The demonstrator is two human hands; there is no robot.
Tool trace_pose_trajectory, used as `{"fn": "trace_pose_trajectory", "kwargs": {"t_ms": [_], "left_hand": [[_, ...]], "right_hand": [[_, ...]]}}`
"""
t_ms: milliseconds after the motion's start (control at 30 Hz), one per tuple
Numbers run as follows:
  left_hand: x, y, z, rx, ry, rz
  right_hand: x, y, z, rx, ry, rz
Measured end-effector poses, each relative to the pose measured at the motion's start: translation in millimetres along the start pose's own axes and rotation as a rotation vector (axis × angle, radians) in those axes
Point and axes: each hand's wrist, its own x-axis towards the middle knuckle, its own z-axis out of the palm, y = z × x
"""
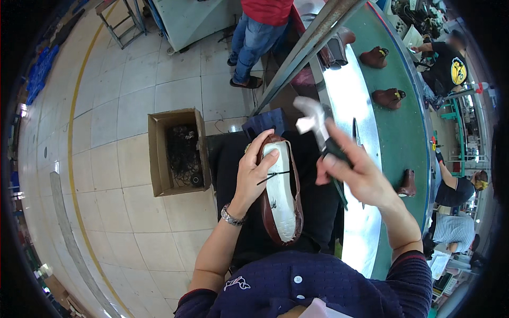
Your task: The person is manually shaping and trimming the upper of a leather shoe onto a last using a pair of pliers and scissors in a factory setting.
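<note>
A brown leather shoe upper on a last point(269, 209) rests sole up on my lap, with its white underside point(281, 196) facing me. A thin black tie point(273, 176) lies across that underside, one end sticking out to the left. My left hand point(254, 168) grips the shoe near its far end, thumb on the white underside and fingers around the left side. Raised to the right of the shoe, apart from it, my right hand point(352, 169) is closed around a hammer point(316, 123) with a silver metal head and dark green-black handle. Motion blurs the hammer slightly.
An open cardboard box point(154, 159) with tangled dark material stands on the floor at left. A metal ledge point(360, 228) and green conveyor point(392, 138) carrying several brown boots point(389, 98) run along my right. A metal post point(302, 47) slants ahead. Other people are nearby.
</note>
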Motion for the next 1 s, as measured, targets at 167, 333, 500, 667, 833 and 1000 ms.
{"fn": "trace_pose_trajectory", "kwargs": {"t_ms": [167, 333, 500, 667, 833, 1000], "left_hand": [[1, 5, 7, -0.02, 0.008, -0.038], [1, -12, -1, -0.022, 0.019, 0.014], [-1, -4, 2, -0.067, -0.034, -0.017], [0, -17, -8, -0.078, -0.027, -0.017], [-1, -1, -3, -0.132, -0.092, -0.049], [5, -7, -4, -0.124, -0.05, -0.054]], "right_hand": [[21, 16, 20, -0.509, 0.299, -0.197], [33, 4, 18, -0.609, 0.02, -0.06], [20, 23, 29, -0.423, 0.393, -0.413], [29, 27, 21, -0.89, 0.003, -0.108], [23, 31, 26, -0.579, 0.308, -0.471], [35, 36, 15, -0.931, 0.015, -0.148]]}}
